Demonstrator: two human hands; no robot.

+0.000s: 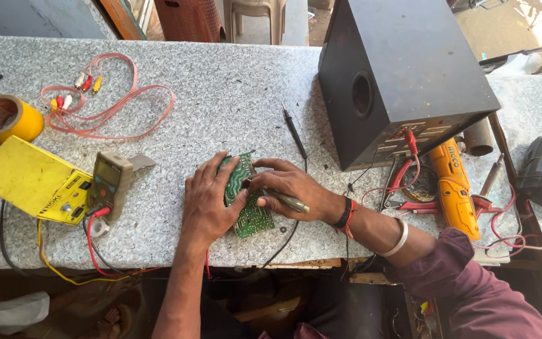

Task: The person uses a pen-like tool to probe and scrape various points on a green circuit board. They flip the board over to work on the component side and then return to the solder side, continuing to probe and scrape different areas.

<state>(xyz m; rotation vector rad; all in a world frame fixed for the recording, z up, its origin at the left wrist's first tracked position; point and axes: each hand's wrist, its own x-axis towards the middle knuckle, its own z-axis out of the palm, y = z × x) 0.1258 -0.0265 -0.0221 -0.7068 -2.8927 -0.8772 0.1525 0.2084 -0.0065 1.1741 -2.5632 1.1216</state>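
While the left hand (207,204) grips the green circuit board (246,198) at its 3 o'clock, the right hand (293,188) pinches a screwdriver (283,200) on it.

An electronics repair workshop, open to a street or yard behind. On the speckled stone tabletop (233,94): a green circuit board (248,204), a multimeter (110,183) with red and black leads, a yellow box (29,181), a black speaker cabinet (403,75), a coil of red cable (105,94), yellow tape (4,117). Also a yellow power tool (456,188), pliers (403,188) and loose wires at the right edge.
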